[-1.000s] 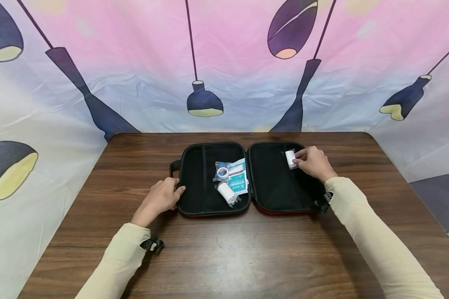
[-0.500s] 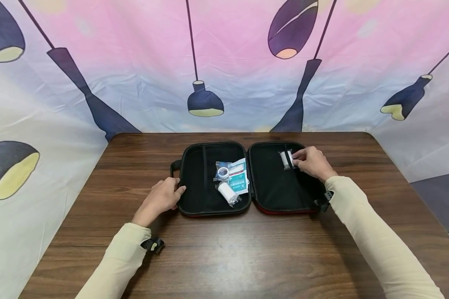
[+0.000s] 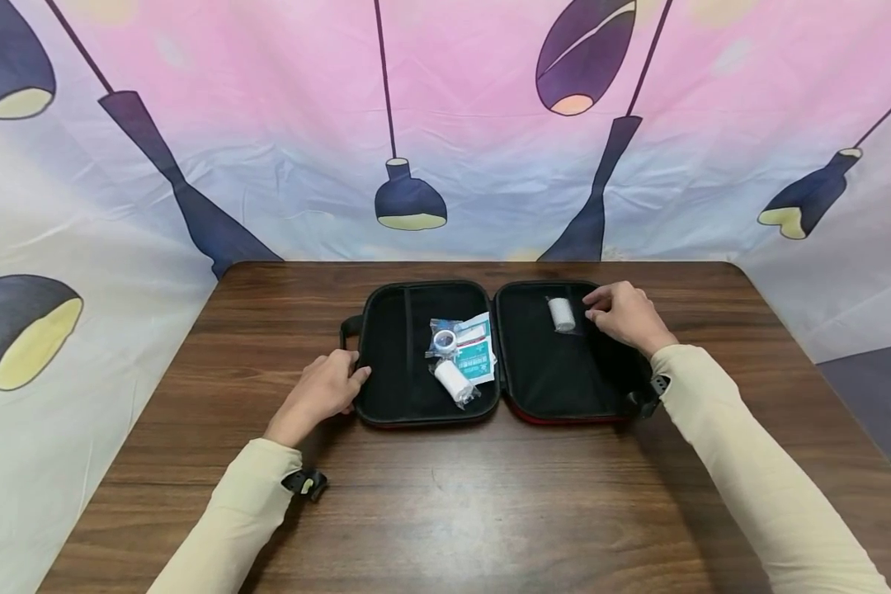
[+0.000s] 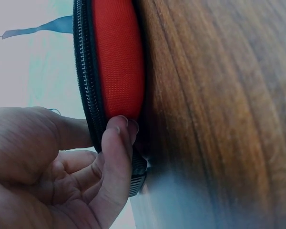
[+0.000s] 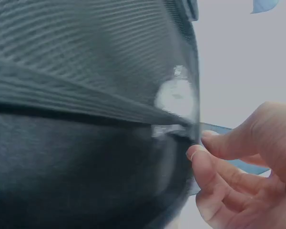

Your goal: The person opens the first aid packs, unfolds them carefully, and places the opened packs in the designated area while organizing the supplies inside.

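the cream-sleeved left arm [image 3: 223,511] and cream-sleeved right arm [image 3: 757,462] extend forward. the bare left hand [image 3: 319,388] pinches, thumb [image 4: 69,132] opposite bent fingers [image 4: 115,171]; the bare right hand [image 3: 627,318] has fingers loosely bent, thumb and forefinger tips slightly apart.

The black rectangular fabric case [image 3: 379,371] lies spread at mid-frame on the brown wooden bench [image 3: 445,511], before the pastel printed cloth backdrop [image 3: 304,190]. In its left half, a white plastic-wrapped tape ring [image 3: 445,332] sits above a white cylindrical wrapped roll [image 3: 455,381], left of flat teal-and-white paper packets [image 3: 475,361]. A shorter white wrapped cylinder [image 3: 561,314] lies toward the right half's top.
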Action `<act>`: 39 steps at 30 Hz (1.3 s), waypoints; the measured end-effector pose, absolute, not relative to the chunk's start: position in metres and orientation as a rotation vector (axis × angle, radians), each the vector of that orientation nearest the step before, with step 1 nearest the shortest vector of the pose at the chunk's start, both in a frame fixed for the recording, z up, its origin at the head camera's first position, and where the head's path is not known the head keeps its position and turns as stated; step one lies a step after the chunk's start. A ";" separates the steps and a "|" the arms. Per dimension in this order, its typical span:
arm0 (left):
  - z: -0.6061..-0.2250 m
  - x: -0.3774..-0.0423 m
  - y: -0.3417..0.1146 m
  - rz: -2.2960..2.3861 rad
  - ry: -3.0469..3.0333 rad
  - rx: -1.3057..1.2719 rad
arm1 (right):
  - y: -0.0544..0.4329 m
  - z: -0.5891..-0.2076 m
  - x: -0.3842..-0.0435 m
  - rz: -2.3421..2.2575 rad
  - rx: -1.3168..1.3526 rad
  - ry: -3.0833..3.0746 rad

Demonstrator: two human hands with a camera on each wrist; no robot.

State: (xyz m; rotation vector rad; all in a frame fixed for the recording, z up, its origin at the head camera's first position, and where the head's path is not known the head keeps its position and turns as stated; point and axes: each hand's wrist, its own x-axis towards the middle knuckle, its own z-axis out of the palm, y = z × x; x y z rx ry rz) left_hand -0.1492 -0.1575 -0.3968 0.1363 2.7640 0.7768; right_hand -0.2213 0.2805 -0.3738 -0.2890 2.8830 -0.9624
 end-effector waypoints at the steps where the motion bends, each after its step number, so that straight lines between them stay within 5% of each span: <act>1: -0.396 -0.149 -0.157 0.775 2.766 0.137 | 0.280 -0.371 -0.221 -0.957 -0.300 2.893; 39: -0.395 -0.148 -0.156 0.760 2.795 0.139 | 0.124 -0.359 -0.190 -0.534 -1.039 2.474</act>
